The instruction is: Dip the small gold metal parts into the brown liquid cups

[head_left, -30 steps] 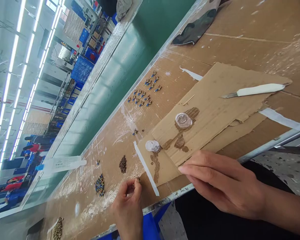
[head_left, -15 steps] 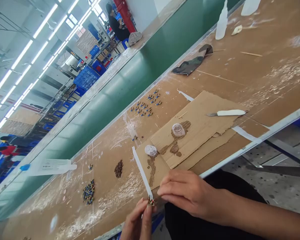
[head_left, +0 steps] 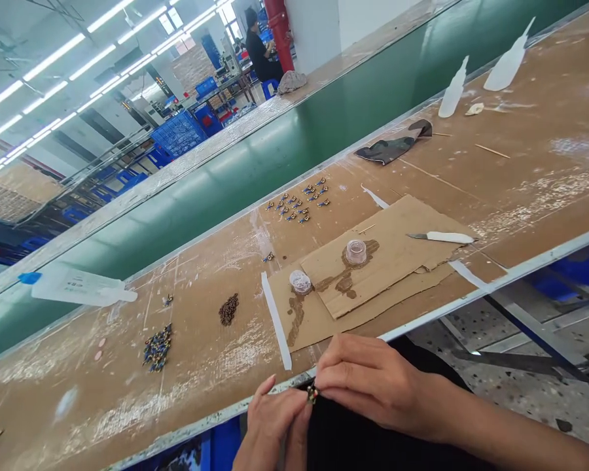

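At the bench's front edge, my left hand pinches a tiny painted figurine, dark with gold and red spots, between thumb and forefinger. My right hand is closed, its fingertips pressed together right against the piece; what they hold, if anything, is hidden. Beyond my hands lie cardboard sheets with a clear round pot, a second white-crusted pot and wet stains around both. A pile of small brown parts and a heap of blue-and-gold figurines lie to the left.
Several figurines stand in rows toward the green belt. On the cardboard's right lies a white-handled knife. A camouflage cloth, squeeze bottles and a lying bottle are farther off. A seated person is in the background.
The head view has tilted and shifted. My right fingertips have come in from apart to touch the figurine, which both hands now hold slightly farther right, over my lap.
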{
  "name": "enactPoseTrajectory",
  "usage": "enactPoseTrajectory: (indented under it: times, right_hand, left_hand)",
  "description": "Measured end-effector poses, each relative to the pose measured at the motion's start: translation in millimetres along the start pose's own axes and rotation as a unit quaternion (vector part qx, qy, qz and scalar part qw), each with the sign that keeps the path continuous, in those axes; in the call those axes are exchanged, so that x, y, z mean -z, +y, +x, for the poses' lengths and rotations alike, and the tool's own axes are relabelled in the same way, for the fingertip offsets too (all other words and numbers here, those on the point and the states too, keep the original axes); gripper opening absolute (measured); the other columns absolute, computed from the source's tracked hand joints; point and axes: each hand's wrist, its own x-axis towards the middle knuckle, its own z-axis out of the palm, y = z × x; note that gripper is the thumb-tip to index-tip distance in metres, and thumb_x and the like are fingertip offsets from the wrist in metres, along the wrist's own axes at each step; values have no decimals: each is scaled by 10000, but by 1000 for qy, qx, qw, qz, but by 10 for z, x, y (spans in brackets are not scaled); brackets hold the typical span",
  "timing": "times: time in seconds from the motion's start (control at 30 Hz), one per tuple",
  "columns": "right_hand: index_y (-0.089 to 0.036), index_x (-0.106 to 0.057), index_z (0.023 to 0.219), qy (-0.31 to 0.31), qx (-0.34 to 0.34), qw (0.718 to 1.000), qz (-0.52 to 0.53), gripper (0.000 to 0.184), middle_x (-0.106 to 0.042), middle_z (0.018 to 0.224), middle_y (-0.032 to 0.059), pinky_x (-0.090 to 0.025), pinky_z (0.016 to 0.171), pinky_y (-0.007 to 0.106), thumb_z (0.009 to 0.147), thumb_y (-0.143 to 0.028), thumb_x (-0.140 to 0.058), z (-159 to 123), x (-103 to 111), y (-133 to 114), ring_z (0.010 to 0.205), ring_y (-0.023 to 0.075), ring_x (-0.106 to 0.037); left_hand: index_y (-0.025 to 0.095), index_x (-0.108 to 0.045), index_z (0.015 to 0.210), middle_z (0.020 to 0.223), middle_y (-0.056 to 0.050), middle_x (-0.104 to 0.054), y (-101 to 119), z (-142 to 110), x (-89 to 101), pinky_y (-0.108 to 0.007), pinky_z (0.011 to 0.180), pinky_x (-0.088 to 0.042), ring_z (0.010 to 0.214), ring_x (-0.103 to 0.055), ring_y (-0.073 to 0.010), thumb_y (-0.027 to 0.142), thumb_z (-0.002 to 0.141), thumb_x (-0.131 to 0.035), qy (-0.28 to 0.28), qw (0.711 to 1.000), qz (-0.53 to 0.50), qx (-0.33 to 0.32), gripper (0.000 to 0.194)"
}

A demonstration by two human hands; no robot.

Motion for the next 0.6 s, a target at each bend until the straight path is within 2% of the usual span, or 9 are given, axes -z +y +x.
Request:
enactPoseTrajectory:
  times: [0.17, 0.23, 0.37, 0.47, 0.6]
  right_hand:
    - [-92, -616, 929, 5, 11, 1000, -8, 119, -608, 819, 63, -485, 697, 193, 891, -130, -510, -12, 12, -36, 772, 94, -558]
    - [-82, -618, 926, 12, 21, 1000, 4, 119, -610, 813, 68, -484, 689, 196, 886, -119, -512, -17, 12, -38, 759, 96, -553]
    - [-68, -618, 916, 24, 28, 999, 17, 110, -614, 803, 76, -480, 664, 211, 869, -86, -520, -15, 6, -28, 734, 103, -535]
    - [-67, -617, 908, 26, 29, 999, 16, 98, -613, 794, 76, -478, 649, 216, 858, -74, -533, -9, -3, -33, 727, 106, -529]
    - [-91, -618, 926, 2, 13, 1000, -13, 99, -617, 807, 66, -487, 658, 218, 863, -94, -542, 18, 57, -77, 735, 104, -542]
  left_hand:
    - [336, -700, 675, 626, 30, -694, -58, -93, -28, -439, 897, -501, 609, -657, -194, 376, 729, -668, -18, 999, -15, -41, 74]
    - [330, -704, 697, 623, 26, -694, -46, -121, -39, -448, 915, -489, 598, -656, -195, 362, 730, -671, -17, 999, -19, -37, 57]
    - [324, -710, 776, 598, 18, -682, -63, -118, -71, -455, 826, -536, 568, -649, -207, 385, 727, -675, 0, 999, -38, 13, 86]
    - [319, -716, 799, 606, -4, -680, -98, -100, -91, -429, 699, -571, 578, -655, -210, 437, 782, -601, 20, 997, -61, 49, 165]
    - [314, -714, 716, 580, -6, -669, -50, -52, -37, -406, 662, -571, 581, -655, -205, 499, 789, -561, 25, 999, -26, 22, 251]
